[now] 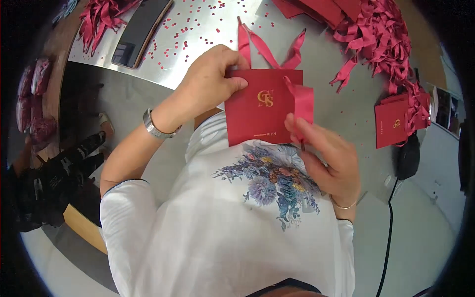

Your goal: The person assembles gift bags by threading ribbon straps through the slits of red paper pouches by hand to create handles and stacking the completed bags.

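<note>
A small red paper bag (258, 111) with gold print hangs upright in front of my body, its lower edge against the white shirt. My left hand (213, 79) pinches it at the upper left corner, thumb on the front face. Pink ribbon (262, 48) rises from the bag's top edge, its loose ends dark-tipped. Another length of pink ribbon (304, 103) hangs over the bag's right side. My right hand (330, 156) is closed on this lower ribbon near its end; the fingers are slightly blurred and partly hide it.
The metal table (213, 22) carries scattered red paper dots, a dark phone (141, 32) and a ribbon bundle (103, 22) at left. A ribbon heap (378, 37) and red bags (321, 11) lie at far right. More red bags (391, 121) hang beside a black cable (391, 222).
</note>
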`<state>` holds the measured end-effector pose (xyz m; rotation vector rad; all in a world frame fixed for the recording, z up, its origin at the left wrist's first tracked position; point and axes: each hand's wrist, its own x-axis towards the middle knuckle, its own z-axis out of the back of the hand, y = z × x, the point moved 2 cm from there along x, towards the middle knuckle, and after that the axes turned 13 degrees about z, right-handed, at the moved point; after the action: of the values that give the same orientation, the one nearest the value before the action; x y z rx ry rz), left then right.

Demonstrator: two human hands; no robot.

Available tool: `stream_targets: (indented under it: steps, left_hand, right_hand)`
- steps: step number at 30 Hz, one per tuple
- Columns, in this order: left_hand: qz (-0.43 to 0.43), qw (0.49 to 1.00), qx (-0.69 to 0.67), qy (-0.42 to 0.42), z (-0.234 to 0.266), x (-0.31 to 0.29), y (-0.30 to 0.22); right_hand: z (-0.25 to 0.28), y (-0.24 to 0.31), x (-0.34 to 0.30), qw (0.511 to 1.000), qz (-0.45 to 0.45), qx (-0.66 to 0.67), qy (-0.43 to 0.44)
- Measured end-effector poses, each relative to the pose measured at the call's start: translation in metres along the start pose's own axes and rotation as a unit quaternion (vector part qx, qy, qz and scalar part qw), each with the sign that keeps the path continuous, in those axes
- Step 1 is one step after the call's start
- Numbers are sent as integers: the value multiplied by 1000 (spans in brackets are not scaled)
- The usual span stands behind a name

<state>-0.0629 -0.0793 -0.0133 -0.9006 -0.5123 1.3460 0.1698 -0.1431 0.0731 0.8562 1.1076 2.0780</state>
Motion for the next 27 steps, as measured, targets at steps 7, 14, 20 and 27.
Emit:
stream_targets:
  steps: [7,14,20,27]
  left_hand:
    - [104,972,-127,170,4,4,-2]
    - [157,960,-145,179,-1,-1,4]
    - [149,958,-183,162,4,-4,8]
    - [155,964,-162,143,-2,-4,8]
  right_hand:
    - [-8,-10,26,987,78,-132,-35]
    - [-25,-15,32,994,25,-45,-93]
    - [-12,-4,32,982,132,-117,-73]
    - [-41,-42,41,990,-68,-86,-88]
